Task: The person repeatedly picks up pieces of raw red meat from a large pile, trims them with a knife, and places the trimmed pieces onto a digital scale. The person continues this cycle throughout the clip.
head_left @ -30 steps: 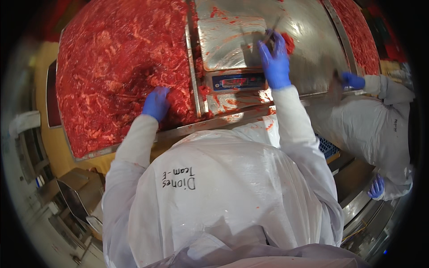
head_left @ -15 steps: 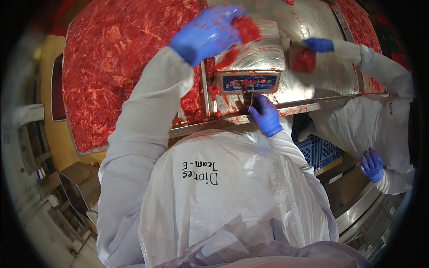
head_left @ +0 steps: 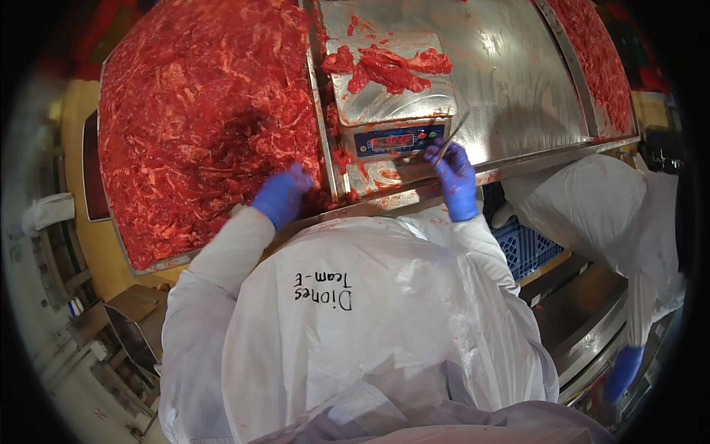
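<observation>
Strips of raw red meat lie across the steel top of a weighing scale, whose lit display faces me. My right hand, in a blue glove, is closed around a thin metal tool. The tool points up and to the right, past the scale's front corner; its exact kind is hard to make out. My left hand, also gloved in blue, is over the near edge of a big tray of cut raw meat. Its fingers are smeared by motion.
A steel worktop extends right of the scale, with another tray of meat beyond it. A co-worker in a white apron stands at the right, one gloved hand lowered. A blue crate sits below the table edge.
My left hand has left the meat on the scale and come down to the tray's near edge. My right hand has risen slightly with the tool. The co-worker's arm has withdrawn from the worktop.
</observation>
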`<act>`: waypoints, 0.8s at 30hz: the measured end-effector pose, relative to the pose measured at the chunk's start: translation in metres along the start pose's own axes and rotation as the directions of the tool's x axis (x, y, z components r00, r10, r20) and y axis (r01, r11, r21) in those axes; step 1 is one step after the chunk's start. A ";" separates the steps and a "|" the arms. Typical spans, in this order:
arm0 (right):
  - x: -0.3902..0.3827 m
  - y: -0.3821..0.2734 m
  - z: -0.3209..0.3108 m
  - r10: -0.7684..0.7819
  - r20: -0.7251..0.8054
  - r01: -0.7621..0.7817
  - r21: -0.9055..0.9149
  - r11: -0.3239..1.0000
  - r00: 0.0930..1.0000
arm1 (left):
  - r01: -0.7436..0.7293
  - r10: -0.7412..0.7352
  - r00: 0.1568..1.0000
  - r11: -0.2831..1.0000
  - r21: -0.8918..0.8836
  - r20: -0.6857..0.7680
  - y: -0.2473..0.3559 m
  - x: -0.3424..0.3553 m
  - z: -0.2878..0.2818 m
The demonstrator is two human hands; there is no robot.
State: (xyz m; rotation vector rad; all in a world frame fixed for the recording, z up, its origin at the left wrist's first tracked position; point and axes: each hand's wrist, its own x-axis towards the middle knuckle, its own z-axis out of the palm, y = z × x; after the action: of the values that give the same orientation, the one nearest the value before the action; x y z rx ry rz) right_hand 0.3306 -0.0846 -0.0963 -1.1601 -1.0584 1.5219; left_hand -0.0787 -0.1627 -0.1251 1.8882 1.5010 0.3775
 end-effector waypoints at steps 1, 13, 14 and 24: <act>0.008 -0.007 -0.004 -0.025 -0.034 0.026 0.030 0.999 0.999 | 0.189 -0.179 0.981 0.966 -0.179 0.071 0.010 -0.009 0.005; 0.013 -0.037 0.029 -0.011 0.018 0.010 0.076 0.997 1.000 | -0.245 0.173 0.953 0.923 -0.297 -0.250 0.120 0.141 -0.103; 0.010 -0.038 0.030 -0.014 0.013 0.013 0.069 0.998 1.000 | -0.203 0.118 0.934 0.952 -0.228 -0.338 0.117 0.151 -0.100; 0.003 -0.047 0.032 0.016 0.019 -0.018 0.118 0.993 1.000 | -0.272 0.072 0.949 0.677 -0.684 -0.306 0.113 0.195 -0.069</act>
State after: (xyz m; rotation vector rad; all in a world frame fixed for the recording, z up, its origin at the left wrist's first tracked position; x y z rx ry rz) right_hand 0.3068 -0.0744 -0.0453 -1.0784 -0.9590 1.5892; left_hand 0.0200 0.0316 -0.0362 1.3530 1.0657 1.1631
